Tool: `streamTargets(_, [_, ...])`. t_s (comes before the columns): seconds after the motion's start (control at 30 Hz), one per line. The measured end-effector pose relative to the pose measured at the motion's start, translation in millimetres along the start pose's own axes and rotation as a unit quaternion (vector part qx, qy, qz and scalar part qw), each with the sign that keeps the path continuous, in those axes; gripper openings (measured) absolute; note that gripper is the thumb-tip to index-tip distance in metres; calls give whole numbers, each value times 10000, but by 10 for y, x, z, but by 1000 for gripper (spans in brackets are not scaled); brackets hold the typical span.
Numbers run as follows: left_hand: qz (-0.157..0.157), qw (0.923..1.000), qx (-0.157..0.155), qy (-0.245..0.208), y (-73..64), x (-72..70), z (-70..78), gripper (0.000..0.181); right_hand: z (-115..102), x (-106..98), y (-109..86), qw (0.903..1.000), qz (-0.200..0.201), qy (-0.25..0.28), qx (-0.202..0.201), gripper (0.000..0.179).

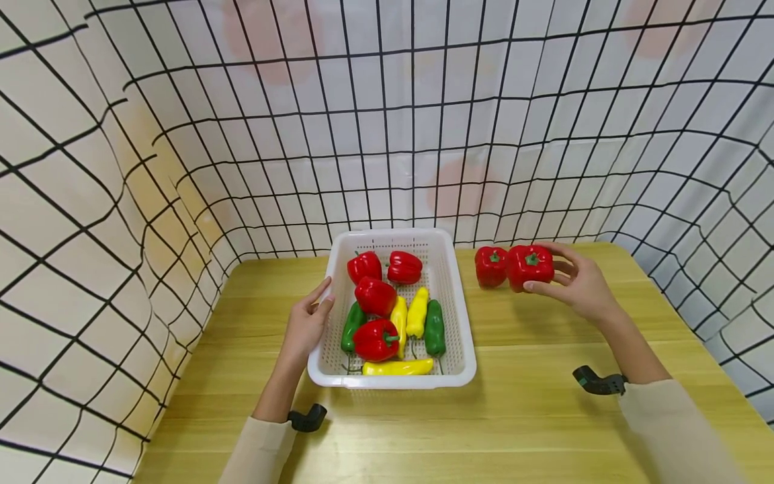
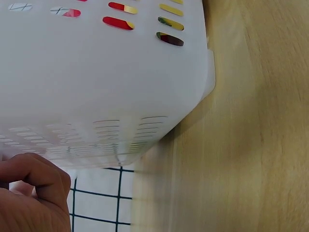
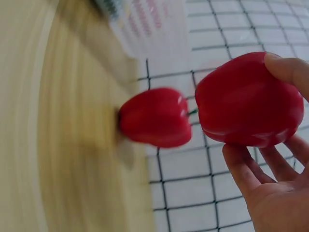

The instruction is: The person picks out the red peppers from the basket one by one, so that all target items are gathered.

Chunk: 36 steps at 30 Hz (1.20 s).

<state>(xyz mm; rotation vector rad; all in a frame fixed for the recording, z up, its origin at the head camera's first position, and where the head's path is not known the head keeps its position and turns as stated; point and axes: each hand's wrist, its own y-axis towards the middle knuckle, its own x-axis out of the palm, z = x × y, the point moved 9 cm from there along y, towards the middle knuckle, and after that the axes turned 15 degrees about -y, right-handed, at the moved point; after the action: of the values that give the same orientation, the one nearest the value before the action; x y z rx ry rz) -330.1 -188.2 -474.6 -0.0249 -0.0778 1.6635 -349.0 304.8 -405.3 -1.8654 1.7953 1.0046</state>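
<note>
My right hand (image 1: 583,286) grips a red bell pepper (image 3: 248,99) between thumb and fingers, raised above the table. A second red bell pepper (image 1: 490,267) stands on the table just left of it, stem up. With bent fingers, my left hand (image 1: 307,326) holds the left side of a white perforated plastic basket (image 1: 464,336). Inside lie several red bell peppers (image 1: 375,296), yellow long peppers (image 1: 398,368) and two green peppers (image 1: 434,328). In the left wrist view, the curled fingers (image 2: 43,176) are against the basket's outer wall; their tips are hidden.
Black wire grid panels (image 1: 411,134) with white sheeting behind them enclose the back and sides of the wooden table (image 1: 514,417). The basket stands near the table's back edge. A dark camera mount (image 1: 598,381) sits on the right wrist, another (image 1: 307,418) on the left.
</note>
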Motion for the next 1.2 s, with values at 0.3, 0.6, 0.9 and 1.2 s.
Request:
streamTargets(0.3, [-4,10000,1,-36,-9,-3,9,46,461,-19,88,9976,-215,7,653,83])
streamTargets(0.6, [10,10000,-15,-50,-17,6,21,46,749,59,197,9950,-372,-262,894,90])
streamTargets(0.9, [-31,10000,-26,-48,-17,-2,4,46,964,193,326,9963,-396,-278,713,89])
streamTargets(1.2, [-17,10000,15,-48,-7,-7,12,46,1016,309,319,9945,-552,-113,880,93])
